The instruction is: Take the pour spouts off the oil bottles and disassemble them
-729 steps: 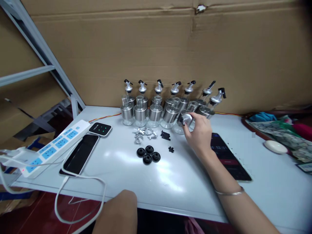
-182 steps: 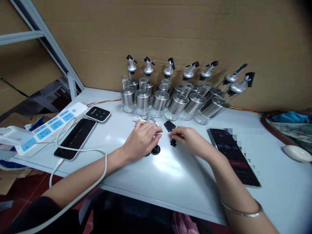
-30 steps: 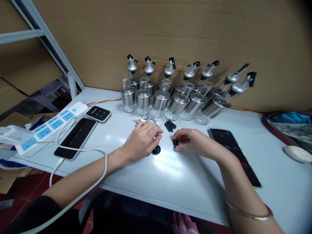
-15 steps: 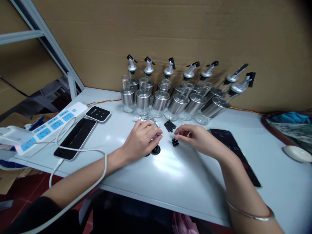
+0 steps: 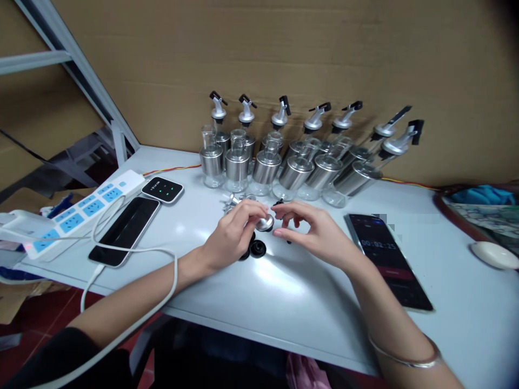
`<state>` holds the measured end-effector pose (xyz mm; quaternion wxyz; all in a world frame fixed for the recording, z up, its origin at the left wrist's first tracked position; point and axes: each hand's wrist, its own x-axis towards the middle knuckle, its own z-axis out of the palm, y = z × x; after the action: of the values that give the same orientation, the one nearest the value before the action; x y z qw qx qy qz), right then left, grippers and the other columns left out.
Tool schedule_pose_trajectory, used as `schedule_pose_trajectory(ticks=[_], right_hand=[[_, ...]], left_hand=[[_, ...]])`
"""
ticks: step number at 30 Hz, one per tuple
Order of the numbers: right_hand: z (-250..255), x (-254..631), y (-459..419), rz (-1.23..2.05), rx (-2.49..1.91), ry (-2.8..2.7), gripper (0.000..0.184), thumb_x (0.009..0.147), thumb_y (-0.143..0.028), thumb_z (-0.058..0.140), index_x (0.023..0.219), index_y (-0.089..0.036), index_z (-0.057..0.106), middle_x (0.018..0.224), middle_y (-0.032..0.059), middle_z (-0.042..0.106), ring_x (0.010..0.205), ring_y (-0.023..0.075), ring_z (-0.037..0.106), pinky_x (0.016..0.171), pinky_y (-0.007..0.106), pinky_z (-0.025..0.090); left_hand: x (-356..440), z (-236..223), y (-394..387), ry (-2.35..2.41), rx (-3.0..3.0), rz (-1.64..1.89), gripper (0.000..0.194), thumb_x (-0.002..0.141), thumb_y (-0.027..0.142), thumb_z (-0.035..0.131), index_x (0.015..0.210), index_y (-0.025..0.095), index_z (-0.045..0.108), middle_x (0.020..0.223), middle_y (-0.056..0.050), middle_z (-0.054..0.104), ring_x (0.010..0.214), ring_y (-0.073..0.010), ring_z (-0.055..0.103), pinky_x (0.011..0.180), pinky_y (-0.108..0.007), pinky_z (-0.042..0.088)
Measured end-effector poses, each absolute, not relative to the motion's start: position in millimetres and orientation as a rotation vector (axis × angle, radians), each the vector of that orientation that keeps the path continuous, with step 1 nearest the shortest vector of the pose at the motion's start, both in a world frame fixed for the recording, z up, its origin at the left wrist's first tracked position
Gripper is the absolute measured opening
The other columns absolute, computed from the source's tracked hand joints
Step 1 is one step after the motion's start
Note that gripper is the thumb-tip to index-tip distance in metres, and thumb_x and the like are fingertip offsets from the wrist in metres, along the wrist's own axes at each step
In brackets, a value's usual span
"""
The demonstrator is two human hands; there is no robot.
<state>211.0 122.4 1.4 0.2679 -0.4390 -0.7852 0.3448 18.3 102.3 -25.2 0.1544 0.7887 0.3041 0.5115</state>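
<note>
My left hand (image 5: 239, 229) pinches a silver pourer top (image 5: 265, 222), its round flange facing right. More silver pourer tops (image 5: 232, 201) lie just behind that hand. My right hand (image 5: 306, 227) is right beside the held piece, thumb and fingers apart, with nothing visible between them. Black ringed stoppers (image 5: 258, 248) rest on the table below my left hand. Behind my right fingertips, the black levers (image 5: 279, 203) are mostly hidden. Of the small black parts under my right hand, only a bit shows.
Several glass-and-steel bottles (image 5: 266, 165) stand along the back, the rear ones with pourers fitted. To the left are a power strip (image 5: 93, 208), a phone (image 5: 125, 231), a small Wi-Fi device (image 5: 162, 190) and a white cable. A phone showing a timer (image 5: 389, 259) and a white mouse (image 5: 494, 255) lie right.
My left hand has brought a silver pourer top into view at its fingertips. My right hand has moved left from the small black parts towards it, its fingers spreading.
</note>
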Motion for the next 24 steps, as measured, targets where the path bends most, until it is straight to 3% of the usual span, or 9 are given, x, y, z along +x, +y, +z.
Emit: schedule_pose_trajectory(ticks=[7, 12, 19, 24], right_hand=[[0.5, 199.1, 116.7, 0.946, -1.125, -2.171, 0.019, 0.083, -0.035, 0.055, 0.087, -0.018, 0.062, 0.081, 0.0038, 0.063, 0.07, 0.0129, 0.054, 0.058, 0.023, 0.04], [-0.4, 195.9, 113.5, 0.861, -1.121, -2.173, 0.013, 0.085, -0.029, 0.049, 0.089, -0.018, 0.055, 0.075, 0.0018, 0.057, 0.065, 0.0114, 0.049, 0.056, 0.021, 0.037], [-0.9, 195.6, 110.4, 0.776, -1.09, -2.197, 0.01, 0.084, -0.028, 0.045, 0.082, -0.018, 0.047, 0.073, 0.0013, 0.054, 0.065, 0.0121, 0.046, 0.059, 0.023, 0.036], [0.2, 190.7, 107.3, 0.787, -1.048, -2.23, 0.026, 0.09, -0.035, 0.032, 0.076, -0.018, 0.045, 0.066, 0.0008, 0.051, 0.059, 0.0115, 0.044, 0.056, 0.024, 0.034]], left_hand=[[16.4, -26.0, 102.9, 0.786, 2.292, 1.467, 0.021, 0.086, 0.001, 0.038, 0.094, 0.02, 0.043, 0.097, -0.006, 0.052, 0.105, -0.0177, 0.057, 0.087, -0.038, 0.052], [13.8, -26.8, 104.6, 0.864, 2.536, 1.235, 0.031, 0.082, 0.007, 0.046, 0.11, 0.018, 0.042, 0.109, -0.011, 0.048, 0.107, -0.0204, 0.052, 0.091, -0.04, 0.049], [9.2, -27.6, 112.6, 0.853, 2.673, 1.173, 0.035, 0.087, 0.022, 0.052, 0.12, 0.02, 0.041, 0.115, -0.012, 0.055, 0.11, -0.0225, 0.054, 0.089, -0.04, 0.048], [9.1, -28.3, 114.3, 0.881, 2.712, 1.264, 0.033, 0.087, 0.032, 0.054, 0.115, 0.016, 0.045, 0.104, -0.012, 0.064, 0.099, -0.0221, 0.06, 0.083, -0.039, 0.046]])
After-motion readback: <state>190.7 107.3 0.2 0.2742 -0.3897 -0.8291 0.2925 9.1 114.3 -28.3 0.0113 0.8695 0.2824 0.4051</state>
